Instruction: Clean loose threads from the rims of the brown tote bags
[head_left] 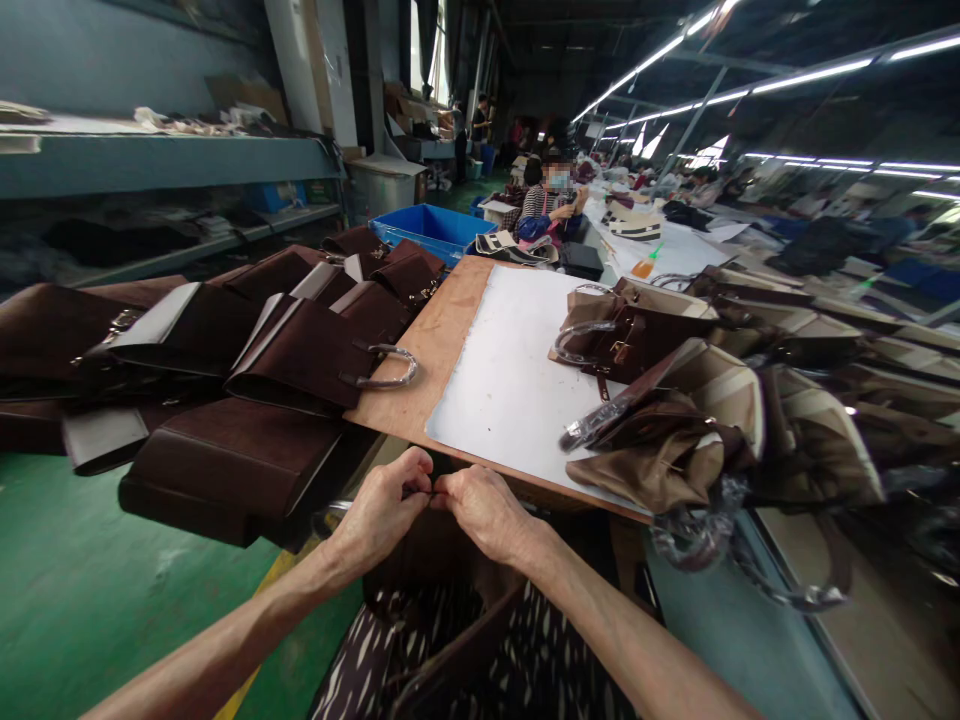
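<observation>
A dark brown handbag (pixel 435 560) lies across my lap, below the front edge of the table. My left hand (pixel 390 500) is closed in a pinch at the bag's far edge. Close beside it, my right hand (pixel 484 508) pinches at the same spot, the fingertips of both hands nearly touching. A small dark part of the bag shows between the fingers; its exact form is hidden. Part of a plastic-wrapped handle (pixel 330 515) shows beside my left wrist.
Brown handbags (pixel 232 450) are piled at the left. More bags (pixel 667 430), with beige lining and wrapped handles, crowd the right side. White paper (pixel 502 370) covers part of the wooden table (pixel 397 410). Behind it are a blue bin (pixel 427 225) and a seated person (pixel 547 205).
</observation>
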